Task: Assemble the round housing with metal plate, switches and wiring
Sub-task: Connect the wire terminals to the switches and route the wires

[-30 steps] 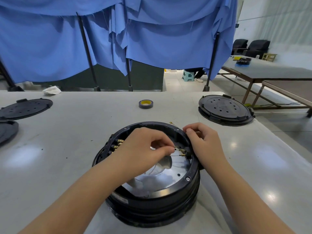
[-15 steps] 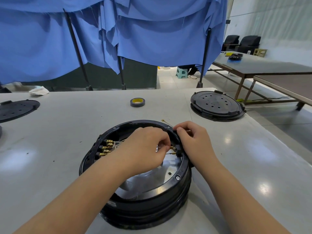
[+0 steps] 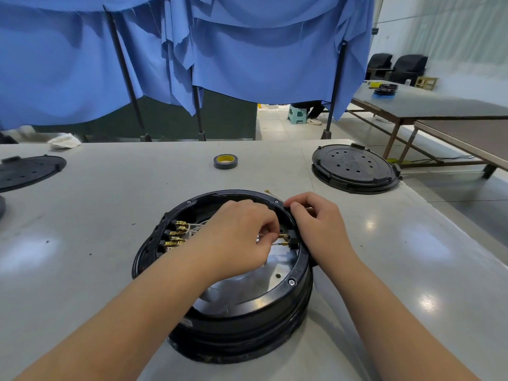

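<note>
Pinching a thin white wire (image 3: 265,237) between thumb and fingertips, the left hand (image 3: 236,237) works inside the housing (image 3: 247,309), feeding a brass terminal (image 3: 283,236) toward a black switch (image 3: 293,242) on the housing's right inner wall. Right hand (image 3: 320,224) curls over the rim just beside that switch, fingers bent around the edge and another thin wire. Lying in the housing's bottom, the shiny metal plate (image 3: 264,273) is partly covered by the left forearm. On the housing's left inner wall sits a row of brass terminals (image 3: 176,235) with white leads. Black and round, the housing stands near the front middle of a grey table (image 3: 110,215). Beyond the housing lies a roll of grey tape (image 3: 225,161) with a yellow core. Far right of the housing, close to the table's edge, rests a black perforated lid (image 3: 354,167); far left, a second lid (image 3: 27,171) is cut off by the frame. Small dark specks dot the tabletop left of the housing. A white rag (image 3: 64,140) lies at the table's far edge. Behind it hang blue curtains (image 3: 247,50) on dark poles. To the right beyond the table stand other tables (image 3: 439,108) and dark chairs (image 3: 395,67). No writing is legible. Open tabletop surrounds the housing on every side.
</note>
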